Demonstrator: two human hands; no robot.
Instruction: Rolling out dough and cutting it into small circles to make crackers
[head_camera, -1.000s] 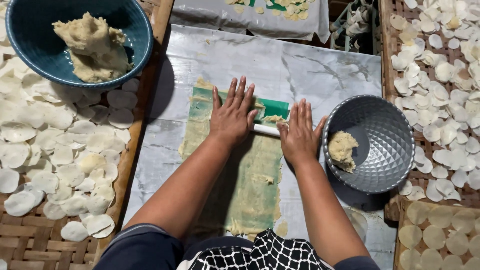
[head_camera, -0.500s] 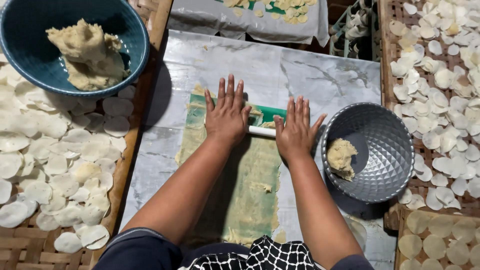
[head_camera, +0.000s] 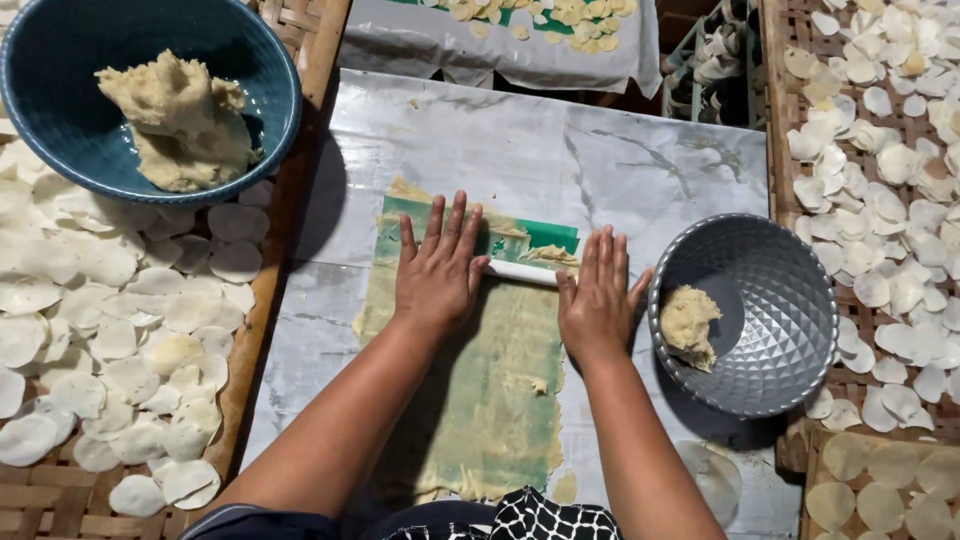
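Along the desk's left edge, a woven tray is covered with thin pale discs, and a blue bowl at the far left corner holds a large dough lump. At the middle, the left hand and right hand press flat, fingers spread, on a white roller across a thin dough sheet on green plastic; its far end looks unflattened. The grey bowl at the right edge keeps a small lump.

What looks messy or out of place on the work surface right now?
Nothing is spilled. The rolled dough sheet has ragged, torn edges past the green sheet, and both hands press a white roller.
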